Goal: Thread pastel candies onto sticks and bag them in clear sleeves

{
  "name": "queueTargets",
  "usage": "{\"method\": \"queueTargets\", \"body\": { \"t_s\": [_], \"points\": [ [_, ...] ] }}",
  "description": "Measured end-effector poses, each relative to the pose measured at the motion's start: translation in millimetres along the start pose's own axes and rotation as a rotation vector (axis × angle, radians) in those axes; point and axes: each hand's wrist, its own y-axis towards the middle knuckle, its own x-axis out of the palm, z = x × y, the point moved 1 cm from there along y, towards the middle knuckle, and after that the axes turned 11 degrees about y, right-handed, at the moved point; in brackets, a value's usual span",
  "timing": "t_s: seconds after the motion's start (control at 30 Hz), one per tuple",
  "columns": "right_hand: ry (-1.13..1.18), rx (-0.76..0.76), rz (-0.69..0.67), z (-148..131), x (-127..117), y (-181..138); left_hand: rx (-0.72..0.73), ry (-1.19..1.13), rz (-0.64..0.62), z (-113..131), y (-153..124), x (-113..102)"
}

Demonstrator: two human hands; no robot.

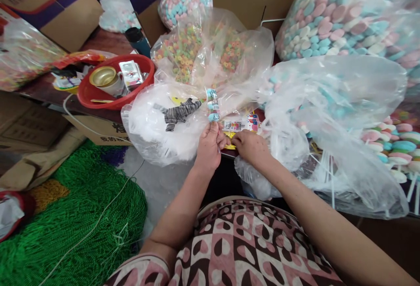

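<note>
Head — candy stick [213, 104] above left grip [210, 143].

"See that pink, cream and dark-brown checked cloth top [249, 251]?"
"Yes, two-tone printed teardrops [222, 248] mark its squares; a plain beige fabric band [243, 198] edges it."
"The short cloth left sleeve [139, 273]?"
"Pale striped cuff [154, 261], left hand [210, 143] and right hand [252, 148] bare"

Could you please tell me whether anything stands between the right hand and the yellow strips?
Nothing visible does: the right hand is close beside the yellow strips, contact unclear. The left hand, holding the wrapped candies, is on their other side.
</note>
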Motion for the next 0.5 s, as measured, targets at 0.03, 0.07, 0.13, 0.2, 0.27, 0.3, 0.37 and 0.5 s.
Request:
{"method": "queueTargets", "body": {
  "t_s": [0.03, 0.07, 0.13, 0.2, 0.27, 0.3, 0.37, 0.5],
  "points": [
    [0.027, 0.010, -0.002, 3, -2, 2, -0.003, -0.001, 0.009, -2, 1, -1],
    [0.057, 0.021, -0.001, 6, -4, 3, -0.006, 0.002, 0.021, -3, 2, -2],
    [0.121, 0.042, 0.004, 12, -7, 6, -0.012, 0.014, 0.040, -6, 4, -2],
    [0.176, 0.058, 0.018, 17, -10, 7, -0.022, 0.034, 0.050, -8, 5, -2],
    [0.219, 0.067, 0.043, 21, -12, 8, -0.026, 0.056, 0.052, -11, 4, -1],
    [0.236, 0.073, 0.061, 23, -13, 8, -0.025, 0.067, 0.049, -11, 3, 0],
    [0.259, 0.090, 0.105, 27, -17, 8, -0.015, 0.090, 0.038, -12, 2, 1],
    [0.330, 0.099, 0.213, 28, -31, -2, -0.005, 0.119, 0.010, -13, 0, 5]
  ]
}}
